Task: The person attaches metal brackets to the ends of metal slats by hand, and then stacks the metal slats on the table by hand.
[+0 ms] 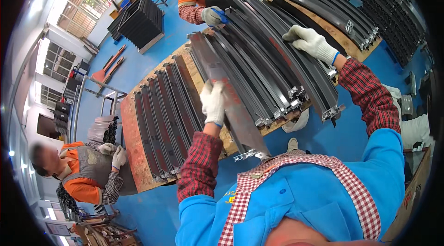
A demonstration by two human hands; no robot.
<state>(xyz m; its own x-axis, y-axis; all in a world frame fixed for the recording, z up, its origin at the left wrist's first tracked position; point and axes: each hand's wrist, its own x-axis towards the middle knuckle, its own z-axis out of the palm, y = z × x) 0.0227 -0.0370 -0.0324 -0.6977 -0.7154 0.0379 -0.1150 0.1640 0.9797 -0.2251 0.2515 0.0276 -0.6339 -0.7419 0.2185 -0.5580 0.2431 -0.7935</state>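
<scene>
Long dark metal profile (226, 102) lies tilted across the wooden pallet (134, 139), near end off its edge. Left hand (213, 102), white glove, fingers curled around its middle. Right hand (311, 41) flat, fingers together, on stacked profiles (273, 61) further back. Flat row of profiles (164, 112) left of it. Co-worker's gloved hand (212, 15) grips the stack's far end; another person (88, 172) crouches at the pallet's left.

support: wooden board (134, 144) | on it: dark metal rails (259, 61) in rows
</scene>
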